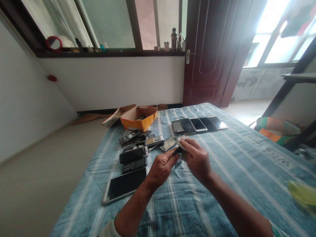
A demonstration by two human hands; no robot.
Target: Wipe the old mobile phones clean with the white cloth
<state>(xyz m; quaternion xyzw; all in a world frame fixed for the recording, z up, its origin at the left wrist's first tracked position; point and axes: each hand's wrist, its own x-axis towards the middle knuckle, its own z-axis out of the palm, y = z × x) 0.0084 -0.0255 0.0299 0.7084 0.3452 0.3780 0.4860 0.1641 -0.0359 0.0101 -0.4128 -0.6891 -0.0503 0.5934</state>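
Above a blue striped cloth [222, 158], my left hand [161, 168] pinches a small dark object [177, 151], maybe a phone, at its near end. My right hand [197, 158] is closed on a white cloth [181, 141] pressed against that object. A silver phone [168, 143] lies just beyond my fingers. A heap of old keypad phones [138, 144] sits to the left, with a large tablet [124, 184] nearest me.
A row of several smartphones [198, 125] lies at the far side. An orange cardboard box [139, 118] stands open at the far left corner. A yellow-green item [303, 194] rests at the right edge. A brown door [209, 52] and a window sill with bottles are beyond.
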